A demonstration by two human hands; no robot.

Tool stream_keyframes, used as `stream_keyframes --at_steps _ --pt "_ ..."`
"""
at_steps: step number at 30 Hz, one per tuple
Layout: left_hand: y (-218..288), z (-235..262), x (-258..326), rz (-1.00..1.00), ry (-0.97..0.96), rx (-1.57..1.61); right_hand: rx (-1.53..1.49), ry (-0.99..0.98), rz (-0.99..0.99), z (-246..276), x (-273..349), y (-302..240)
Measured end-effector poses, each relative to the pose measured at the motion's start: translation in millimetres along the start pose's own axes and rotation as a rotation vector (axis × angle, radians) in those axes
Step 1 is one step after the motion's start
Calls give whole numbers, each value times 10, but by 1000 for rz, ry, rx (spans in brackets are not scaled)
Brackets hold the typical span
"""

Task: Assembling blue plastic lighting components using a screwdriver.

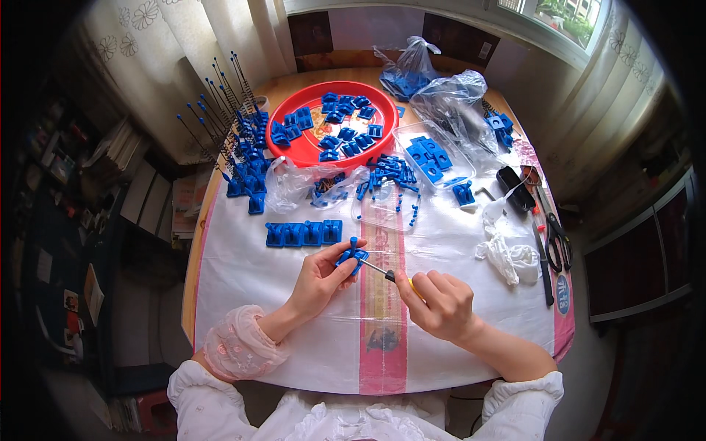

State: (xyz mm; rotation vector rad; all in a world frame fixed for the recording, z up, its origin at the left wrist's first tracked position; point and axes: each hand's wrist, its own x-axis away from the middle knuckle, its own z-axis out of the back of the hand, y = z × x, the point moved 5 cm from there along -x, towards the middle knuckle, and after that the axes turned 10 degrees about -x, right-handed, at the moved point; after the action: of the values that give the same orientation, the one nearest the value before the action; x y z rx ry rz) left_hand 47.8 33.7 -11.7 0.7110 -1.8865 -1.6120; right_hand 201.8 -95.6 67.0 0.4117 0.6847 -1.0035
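Observation:
My left hand (321,277) is closed around a small blue plastic part (351,255) with a short peg sticking up, held just above the table's middle. In my right hand (440,303) is a screwdriver (381,272) with a black and yellow handle; its metal shaft points left and its tip meets the blue part. Where the tip sits exactly is hidden. Just beyond my left hand, several blue plastic bases (302,234) stand side by side in a row.
A red round tray (276,151) with blue parts stands at the back. Left of it are blue bases with upright springs and rods (243,147). Small blue pieces (390,173) lie mid-table. A clear box (462,165), plastic bags (456,103), scissors (557,242) and a knife (543,264) are to the right.

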Motion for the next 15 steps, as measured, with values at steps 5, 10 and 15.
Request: stream_keyframes --at_steps 5,10,15 --pt "1 -7 -4 1 5 -31 -156 46 -164 -63 55 103" --pt "3 -14 2 20 21 -60 -193 25 -237 -67 68 98" --pt "32 -31 4 27 55 -64 -248 -25 -304 -44 46 106"
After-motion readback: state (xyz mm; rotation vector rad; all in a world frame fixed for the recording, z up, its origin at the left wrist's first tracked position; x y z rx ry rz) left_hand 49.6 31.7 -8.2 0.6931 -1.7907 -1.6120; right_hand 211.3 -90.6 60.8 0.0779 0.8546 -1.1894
